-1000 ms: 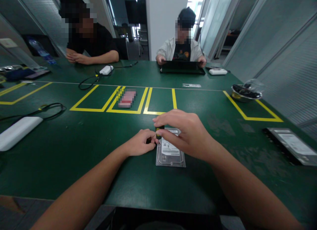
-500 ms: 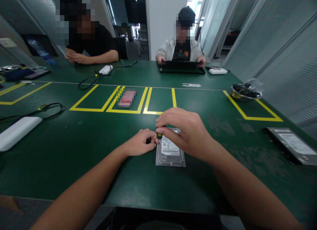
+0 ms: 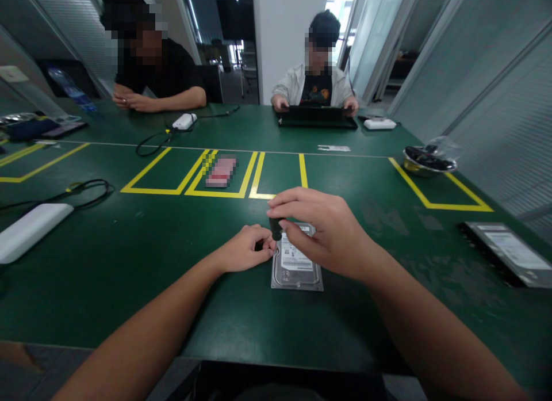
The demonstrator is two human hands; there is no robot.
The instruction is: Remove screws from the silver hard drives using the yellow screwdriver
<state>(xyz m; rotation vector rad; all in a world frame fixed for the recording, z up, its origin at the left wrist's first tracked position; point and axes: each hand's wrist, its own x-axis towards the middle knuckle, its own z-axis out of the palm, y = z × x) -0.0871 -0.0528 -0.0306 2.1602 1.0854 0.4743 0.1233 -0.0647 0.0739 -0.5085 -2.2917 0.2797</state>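
A silver hard drive (image 3: 297, 274) with a white label lies flat on the green table in front of me. Above its left edge stands a dark screwdriver (image 3: 275, 228), upright, tip down at the drive. My right hand (image 3: 321, 231) has its fingers around the screwdriver's handle from the right and covers part of the label. My left hand (image 3: 248, 248) rests at the drive's left edge, thumb and fingertips brought together beside the screwdriver's shaft; whether they pinch the shaft or the drive is too small to tell.
Another drive-like device (image 3: 513, 254) lies at the right. A metal bowl (image 3: 429, 168) of dark items stands behind it. A white power bank (image 3: 32, 231) with a black cable is at the left. Yellow tape (image 3: 215, 194) marks the table. Two people sit opposite, one holding a black tray (image 3: 318, 118).
My right fingers have shifted slightly on the screwdriver and spread a little, so more of its dark handle shows. My left hand has barely moved.
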